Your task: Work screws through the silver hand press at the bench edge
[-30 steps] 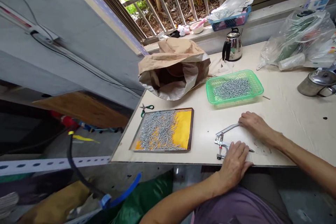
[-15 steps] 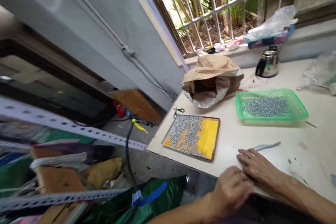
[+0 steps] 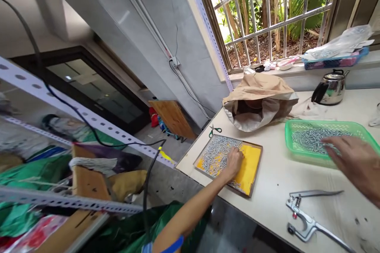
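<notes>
My left hand [image 3: 234,163] is over a shallow tray [image 3: 249,162] with a yellow bottom. Its fingers are curled down among small silvery metal pins [image 3: 216,151]; whatever is between the fingertips is hidden. At the right, my right hand [image 3: 354,160] reaches above a green plastic basket [image 3: 303,157], fingers stretched out. More of the same small metal pieces [image 3: 311,137] lie in that basket, partly covered by the hand. A metal hand tool resembling snap pliers [image 3: 310,224], with a C-shaped jaw and a spring, rests on the table in front, touched by neither hand.
Behind the tray stands an open brown paper bag [image 3: 258,87], with green-handled scissors [image 3: 215,130] beside it. A metal kettle [image 3: 334,87] is at the back right. The table [image 3: 276,201] ends at the left, where a perforated metal rack [image 3: 97,122] holds bags and boards.
My left hand has moved from the table's front edge onto the tray. My right hand has shifted back to the green basket, leaving the hand tool in full view. The camera has turned left.
</notes>
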The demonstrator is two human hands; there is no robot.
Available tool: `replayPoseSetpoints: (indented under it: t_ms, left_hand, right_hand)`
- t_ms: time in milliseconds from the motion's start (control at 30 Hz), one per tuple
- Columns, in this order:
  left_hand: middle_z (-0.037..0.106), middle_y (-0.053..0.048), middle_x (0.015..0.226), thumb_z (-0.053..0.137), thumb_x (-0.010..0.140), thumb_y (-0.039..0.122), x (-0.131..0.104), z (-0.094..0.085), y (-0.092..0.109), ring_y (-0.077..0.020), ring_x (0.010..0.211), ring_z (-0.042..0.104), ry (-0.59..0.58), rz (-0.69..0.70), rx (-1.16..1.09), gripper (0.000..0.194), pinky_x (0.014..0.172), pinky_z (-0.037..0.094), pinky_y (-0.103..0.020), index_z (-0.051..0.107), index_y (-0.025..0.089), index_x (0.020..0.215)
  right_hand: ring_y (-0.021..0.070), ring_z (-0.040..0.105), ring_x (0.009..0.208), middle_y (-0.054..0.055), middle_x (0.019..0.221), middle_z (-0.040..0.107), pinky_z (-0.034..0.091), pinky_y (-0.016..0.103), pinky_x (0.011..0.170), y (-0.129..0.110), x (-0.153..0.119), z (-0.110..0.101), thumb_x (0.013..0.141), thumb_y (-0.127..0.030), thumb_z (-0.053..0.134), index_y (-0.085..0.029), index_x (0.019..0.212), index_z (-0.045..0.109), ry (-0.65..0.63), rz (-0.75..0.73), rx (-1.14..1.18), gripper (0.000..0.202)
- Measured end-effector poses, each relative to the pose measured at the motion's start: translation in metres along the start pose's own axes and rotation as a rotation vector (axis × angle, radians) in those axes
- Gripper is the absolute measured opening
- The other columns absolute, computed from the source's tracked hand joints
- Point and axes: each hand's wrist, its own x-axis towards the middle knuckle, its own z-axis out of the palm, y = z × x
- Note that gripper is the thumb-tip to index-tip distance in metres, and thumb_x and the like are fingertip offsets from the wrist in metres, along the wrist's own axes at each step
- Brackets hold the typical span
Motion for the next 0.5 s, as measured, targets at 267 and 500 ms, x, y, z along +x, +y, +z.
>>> replayPoseSetpoints:
  t_ms: [267, 500]
  left_hand:
    - [0.063, -0.009, 0.079, 0.046, 0.081, 0.007, 0.001, -0.007, -0.002, -0.0212, 0.084, 0.054, -0.058, 0.017, -0.059, 0.022, 0.08, 0.043, -0.034, 0.065, 0.013, 0.072]
    - [0.067, -0.003, 0.073, 0.06, 0.074, 0.027, -0.066, -0.023, 0.075, -0.0133, 0.064, 0.057, -0.397, -0.041, -0.777, 0.019, 0.061, 0.043, -0.023, 0.071, 0.013, 0.081]
  right_hand:
    - [0.0175, 0.063, 0.072, 0.006, 0.086, 0.061, 0.049, 0.029, 0.062, -0.017, -0.093, 0.002, 0.092, -0.039, 0.037, -0.024, 0.091, 0.064, -0.642, 0.151, 0.33, 0.031]
    - [0.0166, 0.056, 0.067, 0.003, 0.081, 0.056, 0.04, 0.028, 0.056, -0.062, -0.144, 0.0, 0.09, -0.017, 0.036, -0.023, 0.083, 0.055, -0.751, 0.227, 0.194, 0.021]
